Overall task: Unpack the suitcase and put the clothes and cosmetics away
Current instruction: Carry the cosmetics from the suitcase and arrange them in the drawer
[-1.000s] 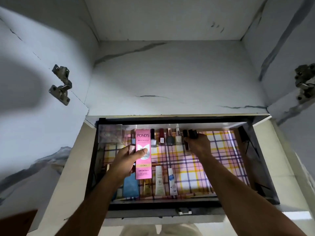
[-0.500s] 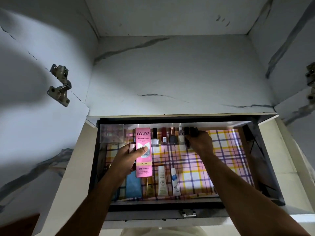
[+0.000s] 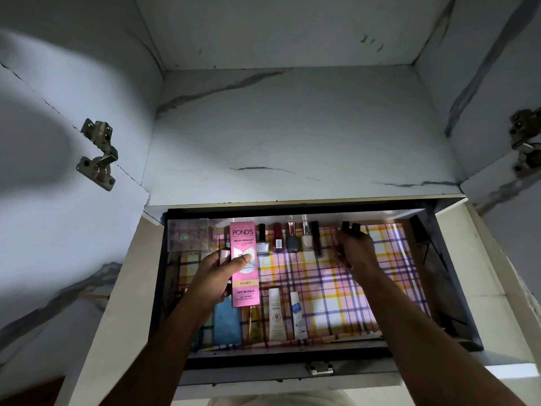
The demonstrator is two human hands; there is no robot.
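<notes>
nearest the camera a metal latch [image 3: 319, 369] sits on the front edge of the open drawer [image 3: 450, 291], and both forearms reach over it into the drawer, which is lined with pink, yellow and purple plaid paper [image 3: 366, 294]. along the front of the liner lie a blue box [image 3: 227, 323], a gold tube [image 3: 254, 325], a white tube [image 3: 276, 315] and a white tube with a blue label [image 3: 298, 315], side by side with their caps toward the front. the left hand [image 3: 216, 276] holds the pink pond's box [image 3: 244, 263] upright above them, thumb pressed across its face and fingers curled behind it, with a small rose-coloured cap [image 3: 224, 257] showing above the knuckles. the right hand [image 3: 354, 250] is further back, fingers curled and pinching two small dark items [image 3: 350, 229] whose tops stick up above it near the drawer's back wall; what they are is too dark to tell. just left of that hand a dark slim tube [image 3: 316, 238] ends a row of nail polish bottles [image 3: 288, 238] standing along the back, and a clear plastic case [image 3: 188, 234] sits in the back left corner. beyond the drawer is a white marbled cupboard shelf [image 3: 292, 136], with a metal hinge [image 3: 98, 153] on the left wall and another hinge [image 3: 525, 142] on the right
</notes>
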